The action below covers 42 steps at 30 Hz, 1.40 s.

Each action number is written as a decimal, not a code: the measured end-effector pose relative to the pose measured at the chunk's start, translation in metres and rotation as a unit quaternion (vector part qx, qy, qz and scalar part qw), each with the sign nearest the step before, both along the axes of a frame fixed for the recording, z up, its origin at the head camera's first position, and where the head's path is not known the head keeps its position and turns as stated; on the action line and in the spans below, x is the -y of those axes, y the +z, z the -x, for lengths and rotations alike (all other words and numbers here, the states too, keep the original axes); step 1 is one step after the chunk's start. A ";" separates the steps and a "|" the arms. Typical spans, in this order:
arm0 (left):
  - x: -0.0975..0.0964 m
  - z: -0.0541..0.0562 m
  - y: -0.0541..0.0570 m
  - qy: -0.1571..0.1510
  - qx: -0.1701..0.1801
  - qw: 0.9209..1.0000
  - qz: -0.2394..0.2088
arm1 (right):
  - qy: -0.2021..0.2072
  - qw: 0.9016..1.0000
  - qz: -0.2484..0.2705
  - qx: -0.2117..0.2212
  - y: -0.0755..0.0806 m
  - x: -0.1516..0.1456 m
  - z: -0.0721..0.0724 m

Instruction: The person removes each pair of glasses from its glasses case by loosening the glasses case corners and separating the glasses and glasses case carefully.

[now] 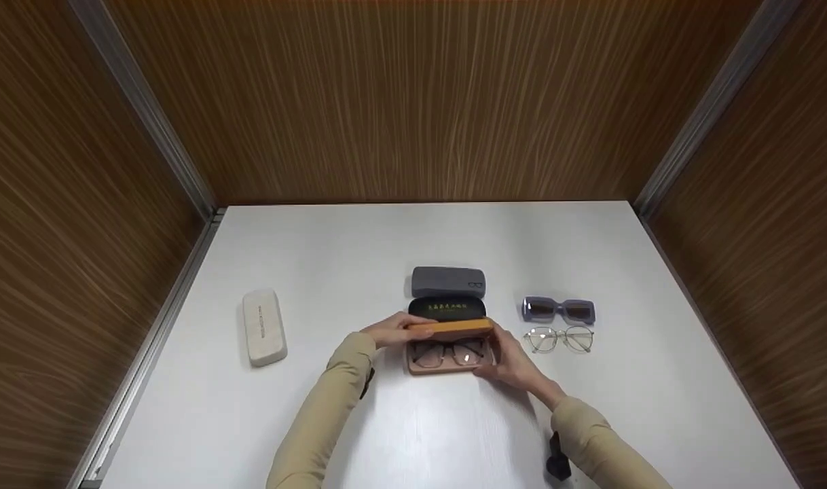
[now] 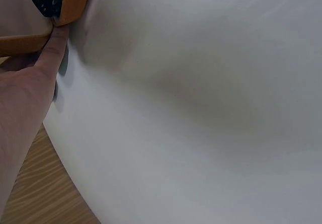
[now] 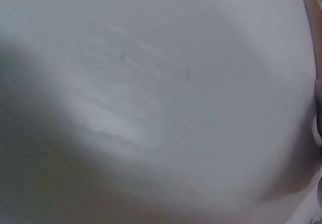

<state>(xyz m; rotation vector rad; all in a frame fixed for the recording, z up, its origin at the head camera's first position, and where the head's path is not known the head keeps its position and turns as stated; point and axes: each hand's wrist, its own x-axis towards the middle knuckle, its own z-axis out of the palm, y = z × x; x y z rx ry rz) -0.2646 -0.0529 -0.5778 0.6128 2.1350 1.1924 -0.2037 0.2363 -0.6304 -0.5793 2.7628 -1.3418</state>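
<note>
In the head view an orange glasses case [image 1: 452,327] lies partly open at the middle of the table, its lid raised at an angle. Dark-framed eyeglasses [image 1: 446,354] with clear lenses are inside its pinkish lower half. My left hand [image 1: 392,331] holds the lid's left end, thumb on the front edge. Gripping the right end of the case is my right hand [image 1: 515,363], thumb at the lower front corner. The left wrist view shows fingers against the orange rim [image 2: 75,2]; the right wrist view catches only the case's edge [image 3: 315,32].
Behind the orange case lie a black glasses case [image 1: 447,308] and a grey one [image 1: 447,280]. Blue-framed sunglasses [image 1: 558,310] and thin-rimmed eyeglasses [image 1: 559,338] lie to the right. A white glasses case [image 1: 264,327] lies at the left. Wood-grain panels [image 1: 413,102] enclose the table.
</note>
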 end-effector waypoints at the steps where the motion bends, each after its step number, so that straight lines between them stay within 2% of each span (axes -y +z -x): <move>1: 0.001 0.000 0.001 -0.002 0.000 1.000 0.001 | 0.003 1.000 -0.004 -0.003 0.001 0.000 0.000; 8: 0.003 -0.003 0.005 -0.011 -0.005 1.000 -0.003 | 0.065 0.997 -0.035 -0.018 0.018 -0.006 0.003; 11: 0.003 -0.003 0.004 -0.008 -0.006 1.000 -0.002 | 0.088 0.994 -0.064 0.004 0.029 -0.009 0.003; 15: 0.000 -0.002 0.000 -0.002 0.002 1.000 -0.003 | 0.093 0.987 -0.125 0.047 0.048 -0.010 0.003; 21: -0.001 -0.002 -0.001 0.002 0.008 1.000 -0.009 | 0.097 0.962 -0.228 0.117 0.073 -0.007 -0.002; 26: 0.000 -0.003 0.001 0.001 -0.002 1.000 -0.003 | 0.127 0.943 -0.276 0.136 0.087 0.001 -0.004; 31: 0.001 -0.003 0.001 -0.001 -0.006 1.000 -0.006 | 0.195 0.929 -0.297 0.104 0.096 0.011 -0.001; 33: 0.001 -0.003 0.001 0.000 -0.007 1.000 -0.004 | 0.225 0.924 -0.299 0.075 0.098 0.015 0.001; 38: 0.001 -0.004 0.004 0.004 -0.012 1.000 0.004 | 0.263 0.920 -0.288 0.031 0.102 0.028 0.003; 42: 0.000 -0.003 0.004 0.004 -0.011 1.000 0.009 | 0.274 0.920 -0.281 0.013 0.104 0.041 0.005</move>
